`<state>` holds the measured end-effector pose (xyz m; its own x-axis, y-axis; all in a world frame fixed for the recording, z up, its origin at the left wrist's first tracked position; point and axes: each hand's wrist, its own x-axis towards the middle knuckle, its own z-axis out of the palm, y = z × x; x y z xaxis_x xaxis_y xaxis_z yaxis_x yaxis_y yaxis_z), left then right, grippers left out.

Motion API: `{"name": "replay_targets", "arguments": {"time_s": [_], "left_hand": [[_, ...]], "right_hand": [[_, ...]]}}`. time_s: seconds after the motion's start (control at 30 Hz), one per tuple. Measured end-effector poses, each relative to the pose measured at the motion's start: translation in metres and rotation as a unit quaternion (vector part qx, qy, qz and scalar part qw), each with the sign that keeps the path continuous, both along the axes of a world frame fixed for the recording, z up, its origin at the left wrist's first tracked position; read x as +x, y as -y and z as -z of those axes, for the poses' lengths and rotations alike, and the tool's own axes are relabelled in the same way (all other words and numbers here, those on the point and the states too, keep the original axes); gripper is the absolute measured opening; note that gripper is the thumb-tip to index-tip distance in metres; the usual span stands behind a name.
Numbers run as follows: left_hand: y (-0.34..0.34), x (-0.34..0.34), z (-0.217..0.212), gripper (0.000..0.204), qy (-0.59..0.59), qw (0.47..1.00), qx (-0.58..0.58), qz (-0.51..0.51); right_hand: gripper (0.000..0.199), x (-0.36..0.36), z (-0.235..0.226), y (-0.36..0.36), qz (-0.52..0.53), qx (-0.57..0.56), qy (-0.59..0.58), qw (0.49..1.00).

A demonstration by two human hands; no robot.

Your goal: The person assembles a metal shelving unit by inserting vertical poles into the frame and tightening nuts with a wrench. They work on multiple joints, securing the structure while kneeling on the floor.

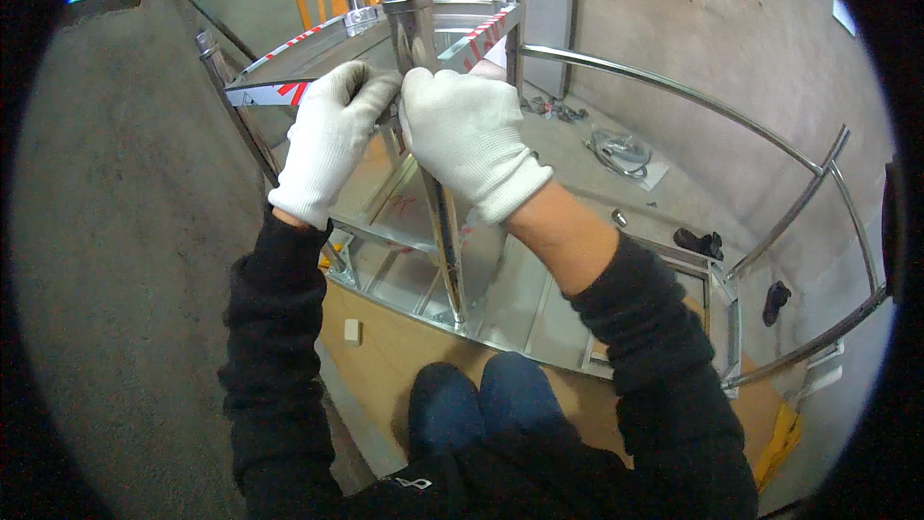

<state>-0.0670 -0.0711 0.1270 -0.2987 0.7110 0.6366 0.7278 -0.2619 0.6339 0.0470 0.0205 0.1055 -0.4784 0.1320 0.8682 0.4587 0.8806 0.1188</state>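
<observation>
Head view: right hand [472, 140] is gripping the upright steel post [423, 125], long axis vertical; left hand [332, 140] is pinching the shelf edge [289, 82] just beside it.

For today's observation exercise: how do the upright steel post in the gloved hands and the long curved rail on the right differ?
The steel post is thick and straight, standing upright; the curved rail is thinner, bowed and runs sideways. The right hand grips the post, with the left hand beside it at the shelf edge; no hand touches the rail. Both are shiny bare metal.

White gloves [462, 140], silver post [423, 58]
</observation>
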Motion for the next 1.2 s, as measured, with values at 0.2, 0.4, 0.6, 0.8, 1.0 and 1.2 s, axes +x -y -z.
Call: {"name": "replay_targets", "arguments": {"time_s": [0.2,0.4,0.6,0.8,1.0,1.2], "left_hand": [[-0.02,0.011,-0.018,0.019,-0.298,0.939,0.063,-0.161],[-0.032,0.031,-0.041,0.026,-0.462,0.855,0.019,-0.234],[-0.028,0.039,-0.063,0.029,-0.414,0.869,-0.112,-0.248],[-0.027,0.037,-0.061,0.029,-0.394,0.882,-0.116,-0.232],[-0.029,0.033,-0.058,0.027,-0.413,0.872,-0.118,-0.235],[-0.022,0.021,-0.029,0.022,-0.335,0.922,-0.002,-0.196]], "right_hand": [[0.014,-0.007,0.004,0.007,-0.018,-0.204,-0.114,0.972],[0.018,-0.011,0.016,-0.004,-0.119,-0.337,-0.224,0.907],[0.016,0.031,0.021,-0.027,-0.164,0.03,-0.115,0.979],[0.008,0.038,-0.018,-0.054,-0.152,0.249,0.065,0.954],[0.027,0.037,-0.038,-0.058,-0.152,0.211,0.164,0.952],[0.014,0.025,-0.033,-0.073,-0.173,0.246,0.167,0.939]]}}
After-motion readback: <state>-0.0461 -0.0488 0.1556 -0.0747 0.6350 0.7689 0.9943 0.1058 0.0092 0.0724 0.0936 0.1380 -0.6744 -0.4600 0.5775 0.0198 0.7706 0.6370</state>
